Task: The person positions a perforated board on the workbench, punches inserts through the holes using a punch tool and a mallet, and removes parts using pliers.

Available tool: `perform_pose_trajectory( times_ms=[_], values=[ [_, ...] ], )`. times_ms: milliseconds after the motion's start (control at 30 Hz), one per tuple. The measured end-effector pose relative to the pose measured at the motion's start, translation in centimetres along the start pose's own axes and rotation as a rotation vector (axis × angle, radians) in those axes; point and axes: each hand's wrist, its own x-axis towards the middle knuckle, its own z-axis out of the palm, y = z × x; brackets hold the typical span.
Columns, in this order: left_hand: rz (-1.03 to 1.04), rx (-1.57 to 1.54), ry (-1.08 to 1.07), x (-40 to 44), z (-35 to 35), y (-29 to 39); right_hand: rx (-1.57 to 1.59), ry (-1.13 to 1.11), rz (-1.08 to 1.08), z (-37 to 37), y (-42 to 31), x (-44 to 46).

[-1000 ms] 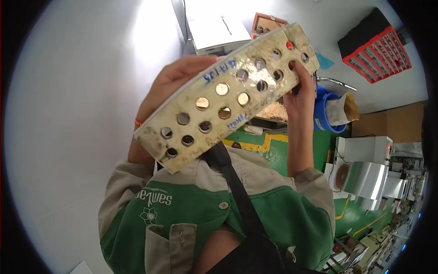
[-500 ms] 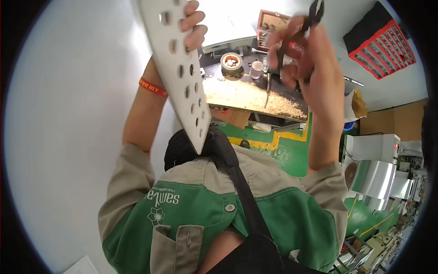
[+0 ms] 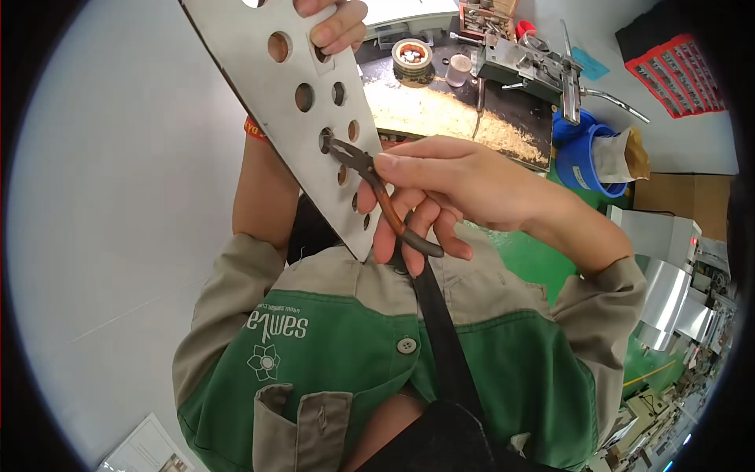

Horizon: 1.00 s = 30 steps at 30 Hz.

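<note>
My left hand grips the edge of a flat, pale plate with two rows of round holes. The plate slants in front of my chest, and its lower corner points down toward me. In my right hand is a pair of pliers with brown and dark handles. The jaws are at one of the holes near the plate's middle. Whether they grasp anything there, I cannot tell.
Beyond the plate is a dark workbench strewn with shavings. It bears a round coil-like part, a clear cup and a metal machine fixture. At right are a blue bin and a red drawer cabinet.
My right hand has come down and left with the pliers, from above the bench to the plate. The plate has turned to show more of its face.
</note>
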Motion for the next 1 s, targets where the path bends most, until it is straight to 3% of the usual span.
perform_pose_trajectory(
  times_ms=[33,167,300,333,467,600,667,700,800,900,967,1000],
  values=[
    [0.023,0.054,-0.074,0.0,-0.7,0.0,-0.007,-0.012,-0.003,-0.1,-0.1,0.1],
    [0.047,0.080,0.070,-1.1,0.6,0.1,-0.057,0.051,0.020,1.0,-0.7,-0.4],
    [0.076,0.183,-0.090,-1.1,1.7,-0.2,-0.067,0.058,0.083,1.6,-0.9,-0.8],
    [-0.004,0.155,0.001,-1.7,0.2,0.4,-0.062,0.077,0.108,2.0,-1.2,-0.9],
    [0.010,0.199,-0.068,-2.9,-0.9,0.7,-0.099,0.161,0.179,2.8,-1.2,-1.1],
    [0.034,0.140,-0.049,-3.6,-2.0,0.0,-0.343,0.290,0.055,2.4,0.1,-0.5],
    [-0.023,0.101,-0.067,-3.6,-2.9,0.0,-0.684,0.387,-0.144,2.2,0.7,-0.2],
    [-0.054,0.067,-0.064,-3.5,-2.9,-0.3,-0.629,0.360,-0.012,2.2,0.0,-0.6],
    [-0.066,0.057,-0.064,-3.5,-3.3,-0.5,-0.916,0.370,-0.237,1.4,0.8,-0.3],
    [-0.040,0.069,-0.033,-3.5,-2.9,-0.8,-0.576,0.237,-0.019,0.9,0.5,-0.6],
    [-0.021,0.073,0.003,-3.5,-2.6,-0.8,-0.381,0.235,0.016,0.7,0.6,-1.0],
    [-0.033,0.064,0.001,-3.5,-2.7,-0.5,-0.354,0.245,-0.083,0.5,0.9,-1.2]
  ],
)
